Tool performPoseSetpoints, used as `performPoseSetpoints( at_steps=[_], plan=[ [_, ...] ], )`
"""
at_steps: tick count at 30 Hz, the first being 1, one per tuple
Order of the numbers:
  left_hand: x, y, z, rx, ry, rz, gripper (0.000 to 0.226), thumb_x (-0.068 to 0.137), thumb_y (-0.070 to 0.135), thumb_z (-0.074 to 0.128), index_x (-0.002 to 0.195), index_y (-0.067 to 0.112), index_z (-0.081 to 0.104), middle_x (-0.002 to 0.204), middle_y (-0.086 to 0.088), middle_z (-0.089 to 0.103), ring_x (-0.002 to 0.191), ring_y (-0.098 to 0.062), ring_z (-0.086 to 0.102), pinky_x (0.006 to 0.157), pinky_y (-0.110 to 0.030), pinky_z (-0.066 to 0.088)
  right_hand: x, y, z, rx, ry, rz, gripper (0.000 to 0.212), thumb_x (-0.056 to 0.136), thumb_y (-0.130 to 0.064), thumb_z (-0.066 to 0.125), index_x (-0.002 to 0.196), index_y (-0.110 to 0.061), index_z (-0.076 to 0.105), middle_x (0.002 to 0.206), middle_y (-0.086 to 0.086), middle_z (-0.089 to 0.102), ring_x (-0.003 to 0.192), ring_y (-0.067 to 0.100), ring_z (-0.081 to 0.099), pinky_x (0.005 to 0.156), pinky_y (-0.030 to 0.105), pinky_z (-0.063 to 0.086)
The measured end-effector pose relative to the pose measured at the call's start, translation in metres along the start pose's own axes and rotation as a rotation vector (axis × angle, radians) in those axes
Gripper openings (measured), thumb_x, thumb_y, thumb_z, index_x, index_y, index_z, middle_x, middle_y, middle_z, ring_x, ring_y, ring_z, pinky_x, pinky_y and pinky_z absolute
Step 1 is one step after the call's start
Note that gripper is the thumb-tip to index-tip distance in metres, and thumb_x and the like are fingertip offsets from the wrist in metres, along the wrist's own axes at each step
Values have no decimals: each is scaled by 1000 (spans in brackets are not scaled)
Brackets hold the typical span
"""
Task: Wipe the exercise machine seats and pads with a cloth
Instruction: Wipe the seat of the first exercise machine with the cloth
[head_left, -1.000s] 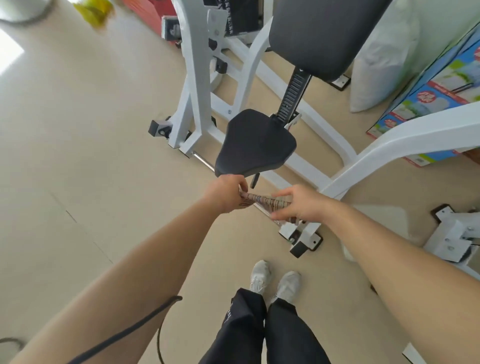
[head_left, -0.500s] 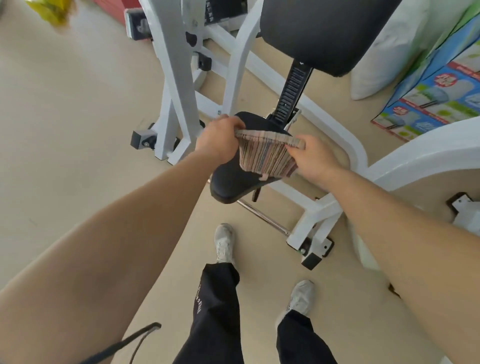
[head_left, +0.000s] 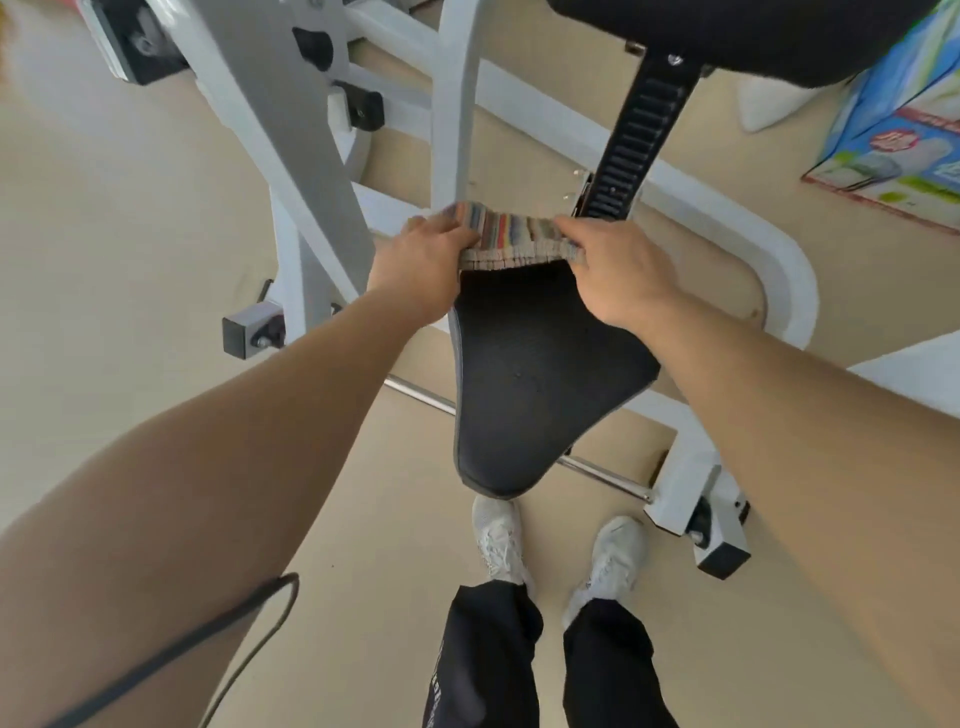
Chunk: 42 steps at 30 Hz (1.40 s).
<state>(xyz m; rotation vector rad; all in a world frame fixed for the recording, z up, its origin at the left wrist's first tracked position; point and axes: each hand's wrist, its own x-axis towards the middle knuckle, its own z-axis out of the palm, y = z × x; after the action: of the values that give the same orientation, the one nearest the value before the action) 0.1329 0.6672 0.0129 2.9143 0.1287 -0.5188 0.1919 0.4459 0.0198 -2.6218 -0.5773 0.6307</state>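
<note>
At far end of seat (head_left: 535, 374), left hand (head_left: 421, 260) and right hand (head_left: 618, 270) both gripping striped cloth (head_left: 514, 236)

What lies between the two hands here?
The striped cloth spans from left hand to right hand, held by both, across the far end of the black seat, in the head view.

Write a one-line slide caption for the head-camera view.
Left hand and right hand hold a striped cloth across the far end of the black seat, by the notched adjustment post.
</note>
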Motion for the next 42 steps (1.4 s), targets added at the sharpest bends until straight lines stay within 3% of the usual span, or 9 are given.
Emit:
performPoseSetpoints(
  at_steps=[5, 8, 11, 13, 16, 19, 23, 30, 42],
  plan=[
    [-17, -1, 54, -254, -231, 46, 53, 84, 45, 51, 133, 29, 62, 155, 0, 40, 137, -30, 35, 114, -47, 32, -14, 28, 48, -117, -344, -63, 51, 100, -41, 49, 149, -28, 47, 160, 1, 38, 145, 28, 36, 118, 44, 30],
    [-13, -3, 56, -538, -101, -104, 51, 84, 57, 43, 111, 22, 69, 138, -1, 51, 127, -25, 43, 108, -46, 36, -10, 31, 49, -112, -259, -62, 62, 94, -65, 40, 139, -27, 58, 155, 0, 43, 142, 28, 31, 119, 46, 25],
    [8, 2, 65, -450, -33, -186, 48, 99, 41, 42, 140, 17, 49, 143, -6, 49, 130, -27, 46, 107, -43, 38, 14, 20, 59, -204, -94, -96, 62, 101, -51, 33, 152, -16, 39, 162, 8, 32, 150, 29, 23, 124, 46, 18],
    [21, 14, 80, -420, -77, -184, 56, 104, 37, 37, 154, 13, 28, 155, -12, 36, 140, -32, 39, 113, -45, 33, 32, 9, 77, -209, -145, -87, 67, 105, -47, 26, 160, -11, 14, 168, 12, 12, 155, 27, 9, 127, 44, 8],
    [39, 20, 100, -318, -69, -147, 61, 105, 36, 30, 158, 12, 12, 157, -18, 28, 137, -39, 39, 110, -51, 38, 51, 6, 104, -205, -204, -56, 69, 105, -51, 11, 161, -13, 1, 169, 11, -5, 156, 24, -3, 127, 42, 1],
    [65, 14, 103, -290, -84, -143, 55, 107, 36, 25, 157, 15, 15, 150, -18, 37, 129, -38, 48, 101, -50, 42, 74, 19, 111, -252, -136, -71, 68, 105, -51, 11, 161, -14, 5, 169, 11, 4, 156, 24, 4, 127, 43, 4],
    [86, 13, 100, -340, -112, -126, 51, 107, 37, 22, 155, 20, 23, 149, -12, 41, 132, -34, 47, 105, -51, 41, 93, 25, 108, -253, -108, -80, 63, 105, -48, 16, 159, -15, 17, 164, 11, 24, 151, 27, 23, 125, 42, 11],
    [11, 25, 102, -85, -78, -48, 63, 106, 44, 20, 160, 14, 6, 167, -13, 3, 153, -32, 8, 123, -48, 15, 11, 13, 107, -263, -205, -95, 68, 104, -50, 7, 160, -15, -6, 168, 9, -14, 156, 23, -12, 127, 43, -3],
    [65, 35, 103, 26, -105, -1, 61, 105, 43, 14, 160, 19, 4, 168, -9, 2, 154, -30, 2, 124, -49, 5, 54, 49, 99, -278, -141, -135, 68, 105, -50, 10, 161, -13, -2, 169, 10, -5, 156, 23, -3, 127, 41, -2]
  ],
)
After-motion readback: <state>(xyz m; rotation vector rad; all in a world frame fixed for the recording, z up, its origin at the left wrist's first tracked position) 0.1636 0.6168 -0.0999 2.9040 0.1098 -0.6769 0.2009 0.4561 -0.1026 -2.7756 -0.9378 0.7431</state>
